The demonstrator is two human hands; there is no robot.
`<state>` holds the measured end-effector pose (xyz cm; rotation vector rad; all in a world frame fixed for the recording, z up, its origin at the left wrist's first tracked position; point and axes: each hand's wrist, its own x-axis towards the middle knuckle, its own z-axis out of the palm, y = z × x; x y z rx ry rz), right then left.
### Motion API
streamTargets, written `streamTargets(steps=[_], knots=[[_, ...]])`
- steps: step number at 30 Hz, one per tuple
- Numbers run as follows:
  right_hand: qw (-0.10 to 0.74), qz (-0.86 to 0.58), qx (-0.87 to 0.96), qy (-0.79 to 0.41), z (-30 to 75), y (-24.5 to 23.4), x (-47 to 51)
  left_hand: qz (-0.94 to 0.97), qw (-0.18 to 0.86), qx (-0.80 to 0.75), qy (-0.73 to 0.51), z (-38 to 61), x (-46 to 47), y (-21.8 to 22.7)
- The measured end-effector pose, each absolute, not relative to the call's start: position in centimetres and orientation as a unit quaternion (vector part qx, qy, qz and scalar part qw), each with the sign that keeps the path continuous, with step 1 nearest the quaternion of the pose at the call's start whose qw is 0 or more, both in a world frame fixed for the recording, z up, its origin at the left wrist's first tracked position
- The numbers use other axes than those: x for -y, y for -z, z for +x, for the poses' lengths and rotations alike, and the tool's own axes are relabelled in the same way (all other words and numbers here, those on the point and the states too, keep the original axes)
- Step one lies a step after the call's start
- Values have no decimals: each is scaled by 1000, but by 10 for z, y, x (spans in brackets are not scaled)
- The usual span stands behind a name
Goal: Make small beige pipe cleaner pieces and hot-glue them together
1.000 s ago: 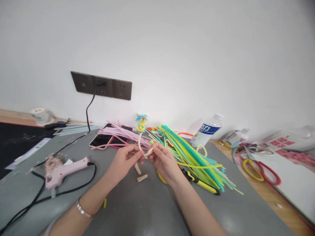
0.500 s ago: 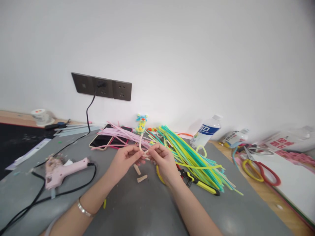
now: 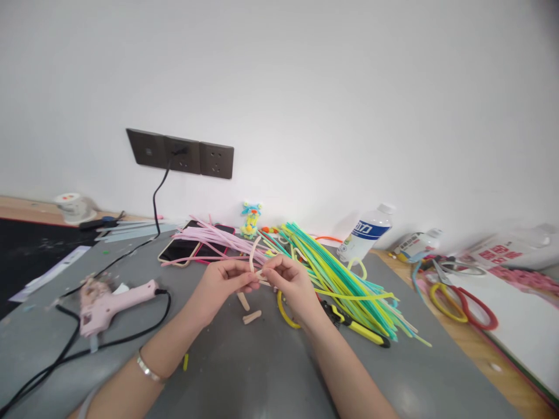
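My left hand and my right hand meet over the middle of the grey table. Each pinches a cream pipe cleaner, whose free end curves up above the fingertips. The part between the fingers is mostly hidden. Just below the hands lie short folded cream pieces. Beyond my right hand is a bundle of green and yellow pipe cleaners. Pink pipe cleaners lie behind my left hand. Yellow-handled pliers are partly covered by my right wrist.
A pink glue gun lies at the left, its black cord running to the wall socket. A small blue and yellow figure stands by the wall. At the right are a bottle and scissors. Phones lie under the pink strands.
The free end of the cream pipe cleaner has tilted to the right, and the fingers have shifted slightly around it. Both hands stay in nearly the same place.
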<state>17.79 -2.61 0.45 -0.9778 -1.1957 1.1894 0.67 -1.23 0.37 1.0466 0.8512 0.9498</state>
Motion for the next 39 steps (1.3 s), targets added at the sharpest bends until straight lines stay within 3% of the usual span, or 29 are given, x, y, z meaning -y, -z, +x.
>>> streamTargets(steps=[12, 24, 31, 39], knots=[[587, -397, 501, -496, 174, 1, 24, 481, 670, -382, -417, 6, 10, -3], [542, -456, 634, -309, 178, 3, 25, 450, 677, -404, -419, 8, 10, -3], [524, -387, 743, -153, 178, 1, 27, 428, 688, -404, -426, 8, 11, -6], [534, -366, 757, -84, 185, -1, 28, 402, 725, -386, -404, 10, 12, -6]])
